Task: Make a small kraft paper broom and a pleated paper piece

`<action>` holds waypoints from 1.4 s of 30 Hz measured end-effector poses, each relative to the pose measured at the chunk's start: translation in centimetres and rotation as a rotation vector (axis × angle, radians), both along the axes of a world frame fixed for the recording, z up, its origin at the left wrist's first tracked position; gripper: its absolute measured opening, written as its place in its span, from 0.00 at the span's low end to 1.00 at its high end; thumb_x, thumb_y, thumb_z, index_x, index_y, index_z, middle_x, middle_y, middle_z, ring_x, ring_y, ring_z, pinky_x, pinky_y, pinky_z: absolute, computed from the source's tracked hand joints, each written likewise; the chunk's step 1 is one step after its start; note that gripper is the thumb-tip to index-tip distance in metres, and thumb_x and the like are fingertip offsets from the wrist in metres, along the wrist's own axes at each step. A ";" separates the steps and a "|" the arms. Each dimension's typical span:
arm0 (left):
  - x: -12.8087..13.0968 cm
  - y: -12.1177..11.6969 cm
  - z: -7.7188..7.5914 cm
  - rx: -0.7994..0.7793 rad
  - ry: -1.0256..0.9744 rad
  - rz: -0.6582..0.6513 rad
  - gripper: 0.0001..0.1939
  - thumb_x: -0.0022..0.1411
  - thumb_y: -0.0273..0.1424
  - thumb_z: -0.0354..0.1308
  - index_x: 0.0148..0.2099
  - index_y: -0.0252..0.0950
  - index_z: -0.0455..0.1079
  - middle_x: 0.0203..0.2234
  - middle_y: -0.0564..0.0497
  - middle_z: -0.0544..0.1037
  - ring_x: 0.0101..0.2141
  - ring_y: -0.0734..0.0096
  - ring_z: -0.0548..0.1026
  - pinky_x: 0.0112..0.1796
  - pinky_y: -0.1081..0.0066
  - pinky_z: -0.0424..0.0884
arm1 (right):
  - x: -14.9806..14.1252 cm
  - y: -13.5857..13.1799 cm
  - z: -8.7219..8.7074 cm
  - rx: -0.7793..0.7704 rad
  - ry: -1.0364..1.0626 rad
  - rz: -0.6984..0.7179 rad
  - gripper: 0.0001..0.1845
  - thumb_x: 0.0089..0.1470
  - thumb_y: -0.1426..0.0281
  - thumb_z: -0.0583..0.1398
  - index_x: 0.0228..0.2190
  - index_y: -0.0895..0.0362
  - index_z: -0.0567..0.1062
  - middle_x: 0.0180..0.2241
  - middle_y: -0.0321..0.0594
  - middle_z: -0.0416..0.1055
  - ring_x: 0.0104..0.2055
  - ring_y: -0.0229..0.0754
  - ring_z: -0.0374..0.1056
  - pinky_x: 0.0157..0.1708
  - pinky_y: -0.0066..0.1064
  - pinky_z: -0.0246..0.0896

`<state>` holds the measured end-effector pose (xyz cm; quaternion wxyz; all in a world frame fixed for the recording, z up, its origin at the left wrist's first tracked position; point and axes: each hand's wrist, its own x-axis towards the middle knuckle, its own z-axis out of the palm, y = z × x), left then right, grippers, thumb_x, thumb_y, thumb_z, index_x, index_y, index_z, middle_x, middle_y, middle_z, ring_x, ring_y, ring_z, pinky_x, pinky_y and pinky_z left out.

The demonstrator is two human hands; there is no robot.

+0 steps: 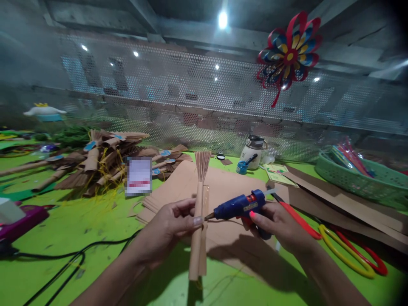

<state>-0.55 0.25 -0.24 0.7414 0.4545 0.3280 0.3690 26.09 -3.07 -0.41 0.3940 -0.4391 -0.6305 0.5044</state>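
Note:
Upright in front of me is a rolled brown paper tube with a fringed top, like a small paper broom [198, 199]. My left hand [175, 221] grips it around the middle, thumb across the front. A loose flap of the paper runs down its right side. In my right hand [274, 223] is a blue hot glue gun [236, 206] with a lit red light, its nozzle pointing left. The nozzle tip sits at the paper's edge beside my left thumb. Behind and below lie flat sheets of brown paper [236, 182] on the green table.
Several finished-looking paper brooms [105, 163] are piled at left. A purple power strip [30, 221] and black cord lie near the left edge. Scissors with red handles [299, 219], yellow handles [346, 250] and a green basket [360, 178] are at right. A bottle [253, 152] stands behind.

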 end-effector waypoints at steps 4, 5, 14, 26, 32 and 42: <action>0.0 -0.1 0.0 0.016 0.004 -0.015 0.24 0.47 0.26 0.67 0.49 0.35 0.73 0.36 0.46 0.76 0.36 0.70 0.71 0.38 0.75 0.67 | -0.1 0.2 -0.3 0.024 -0.018 -0.057 0.19 0.55 0.58 0.59 0.29 0.63 0.75 0.23 0.39 0.67 0.23 0.33 0.62 0.21 0.24 0.54; 0.1 -0.2 0.0 0.022 0.006 -0.024 0.24 0.48 0.26 0.67 0.50 0.35 0.73 0.36 0.46 0.76 0.36 0.70 0.71 0.38 0.75 0.67 | -0.1 0.2 -0.3 0.032 -0.022 -0.083 0.19 0.55 0.58 0.59 0.30 0.63 0.75 0.23 0.39 0.67 0.24 0.33 0.62 0.22 0.24 0.54; 0.1 0.1 -0.5 0.027 0.013 -0.007 0.23 0.47 0.25 0.67 0.48 0.36 0.74 0.33 0.49 0.76 0.34 0.73 0.71 0.35 0.78 0.66 | 0.2 0.2 -0.1 0.014 -0.036 -0.012 0.19 0.54 0.57 0.60 0.28 0.64 0.74 0.22 0.39 0.67 0.23 0.33 0.61 0.22 0.24 0.54; 0.1 -0.2 -0.1 0.009 -0.004 -0.027 0.23 0.48 0.25 0.67 0.49 0.35 0.74 0.38 0.46 0.77 0.37 0.70 0.72 0.38 0.76 0.67 | 0.2 0.2 0.1 0.059 -0.056 -0.027 0.19 0.55 0.58 0.59 0.30 0.64 0.74 0.24 0.40 0.67 0.24 0.33 0.61 0.22 0.24 0.55; 0.1 -0.1 -0.2 -0.001 -0.010 0.012 0.23 0.47 0.25 0.68 0.48 0.37 0.74 0.40 0.47 0.78 0.37 0.71 0.73 0.38 0.77 0.68 | 0.2 0.1 0.0 0.041 -0.037 -0.017 0.20 0.54 0.57 0.60 0.28 0.64 0.74 0.23 0.39 0.67 0.23 0.34 0.61 0.22 0.25 0.56; 0.1 0.1 -0.5 0.025 0.004 0.099 0.20 0.46 0.25 0.69 0.44 0.38 0.75 0.40 0.49 0.78 0.38 0.71 0.75 0.39 0.76 0.70 | 0.6 2.6 -1.4 -0.040 0.327 -0.300 0.19 0.52 0.56 0.61 0.33 0.61 0.75 0.24 0.40 0.71 0.23 0.35 0.64 0.23 0.26 0.60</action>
